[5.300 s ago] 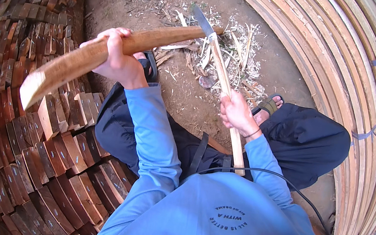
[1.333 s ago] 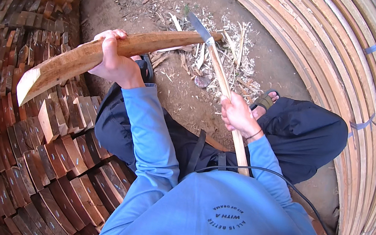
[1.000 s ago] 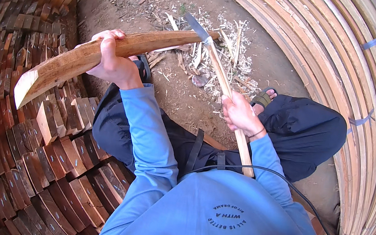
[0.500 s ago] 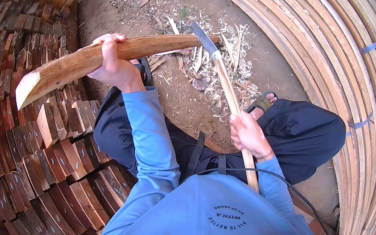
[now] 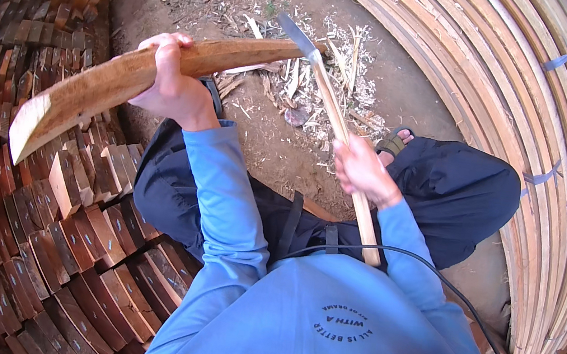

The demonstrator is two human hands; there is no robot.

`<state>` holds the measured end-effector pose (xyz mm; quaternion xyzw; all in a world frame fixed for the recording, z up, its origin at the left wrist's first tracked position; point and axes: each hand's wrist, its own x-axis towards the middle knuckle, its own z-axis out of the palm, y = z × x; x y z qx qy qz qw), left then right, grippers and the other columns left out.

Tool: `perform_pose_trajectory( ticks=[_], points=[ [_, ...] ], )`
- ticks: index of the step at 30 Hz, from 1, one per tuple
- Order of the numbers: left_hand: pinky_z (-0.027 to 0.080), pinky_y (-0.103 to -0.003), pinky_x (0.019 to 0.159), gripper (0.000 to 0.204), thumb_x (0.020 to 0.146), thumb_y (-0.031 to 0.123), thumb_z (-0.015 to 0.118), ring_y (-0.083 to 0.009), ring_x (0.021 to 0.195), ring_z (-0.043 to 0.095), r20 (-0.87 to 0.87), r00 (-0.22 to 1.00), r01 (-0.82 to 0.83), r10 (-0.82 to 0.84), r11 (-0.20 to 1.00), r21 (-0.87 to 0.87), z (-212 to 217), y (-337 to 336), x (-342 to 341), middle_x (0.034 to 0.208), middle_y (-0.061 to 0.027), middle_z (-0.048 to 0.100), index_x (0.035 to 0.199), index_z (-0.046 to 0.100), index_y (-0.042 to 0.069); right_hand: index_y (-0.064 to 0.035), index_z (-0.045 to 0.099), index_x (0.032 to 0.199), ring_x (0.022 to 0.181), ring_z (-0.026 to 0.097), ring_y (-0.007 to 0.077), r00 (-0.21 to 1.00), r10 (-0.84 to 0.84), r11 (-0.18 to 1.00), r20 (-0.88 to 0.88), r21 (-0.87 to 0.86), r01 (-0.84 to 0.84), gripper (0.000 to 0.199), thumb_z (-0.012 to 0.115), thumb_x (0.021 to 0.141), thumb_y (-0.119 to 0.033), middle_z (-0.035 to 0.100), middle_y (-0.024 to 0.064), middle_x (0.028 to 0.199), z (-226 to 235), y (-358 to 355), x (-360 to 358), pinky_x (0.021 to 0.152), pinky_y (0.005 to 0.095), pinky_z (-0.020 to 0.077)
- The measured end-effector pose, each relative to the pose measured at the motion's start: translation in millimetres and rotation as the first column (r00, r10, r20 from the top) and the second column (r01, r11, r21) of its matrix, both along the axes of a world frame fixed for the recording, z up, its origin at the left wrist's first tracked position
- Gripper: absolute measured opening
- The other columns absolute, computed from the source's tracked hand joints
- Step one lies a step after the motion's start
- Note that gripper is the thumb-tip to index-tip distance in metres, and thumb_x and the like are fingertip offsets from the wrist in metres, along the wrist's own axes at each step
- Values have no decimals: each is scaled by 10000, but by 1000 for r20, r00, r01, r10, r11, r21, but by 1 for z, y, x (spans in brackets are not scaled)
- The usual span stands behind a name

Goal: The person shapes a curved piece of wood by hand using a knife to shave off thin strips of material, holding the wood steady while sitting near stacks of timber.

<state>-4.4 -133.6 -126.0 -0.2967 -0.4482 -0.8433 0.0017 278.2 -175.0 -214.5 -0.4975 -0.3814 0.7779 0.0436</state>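
Note:
A long, slightly curved piece of timber (image 5: 97, 88) slants across the left side, its pale cut end near me and its far end over the shavings. Wrapped round its upper middle is my left hand (image 5: 178, 93), holding it off the ground. My right hand (image 5: 364, 168) is closed round the long wooden handle of a machete (image 5: 329, 95). The machete's flat grey blade lies across the timber near its far end; whether it touches or bites in I cannot tell. Behind my right fist the handle's butt reaches toward my lap.
Wood shavings and chips (image 5: 343, 87) cover the dirt under the timber's far end. Stacked short wooden blocks (image 5: 78, 271) rise close on my left. Long planks (image 5: 521, 138) with blue ties curve along the right. A black cable (image 5: 430, 266) crosses my front.
My right hand and the machete have shifted left and slightly up in the picture. The timber and my left hand have moved a little left too. Both grips are unchanged.

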Motion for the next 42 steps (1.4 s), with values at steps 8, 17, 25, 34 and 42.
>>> perform_pose_trajectory(
  ticks=[8, 17, 25, 34, 42],
  points=[
    [541, -358, 620, 41, 761, -40, 615, -227, 612, 607, 3, 1000, -4, 4, 1000, 9, -1, -3, -5, 727, -156, 616, 788, 587, -54, -131, 388, 975, 459, 349, 52, 1000, 12, 999, -26, -41, -13, 170, 427, 1089, -252, 367, -40, 662, 8, -19, 18, 369, 240, 332],
    [545, -369, 608, 95, 775, -54, 609, -227, 603, 607, -33, 999, 14, -13, 999, 37, -5, -8, -15, 716, -150, 610, 798, 527, -14, -93, 438, 1060, 441, 383, 66, 997, -32, 992, -70, -127, 23, 132, 437, 1080, -223, 411, -32, 643, 4, -25, 23, 364, 248, 359],
    [548, -362, 601, 135, 769, -45, 607, -230, 600, 604, -9, 1000, 25, -24, 997, 67, -12, -13, -31, 726, -149, 600, 850, 505, -9, -117, 406, 949, 468, 376, 61, 999, 3, 999, -32, -47, -4, 188, 425, 1085, -246, 384, -45, 664, 6, -31, 17, 369, 243, 347],
    [536, -360, 616, 49, 752, -35, 621, -221, 627, 610, -1, 1000, 27, -27, 999, 40, -5, -8, -21, 709, -151, 604, 757, 573, -40, -126, 414, 1000, 459, 362, 62, 997, -34, 996, -70, -81, 29, 149, 442, 1085, -246, 362, -47, 640, 6, -30, 17, 373, 239, 335],
    [546, -368, 609, 113, 762, -19, 626, -219, 616, 600, -21, 1000, 12, -11, 999, 37, -3, 2, -15, 723, -138, 602, 842, 547, -30, -123, 384, 914, 451, 346, 58, 1000, -18, 999, -13, 39, 18, 231, 449, 1083, -267, 367, -44, 645, -5, -12, -5, 373, 240, 326]
  ],
)
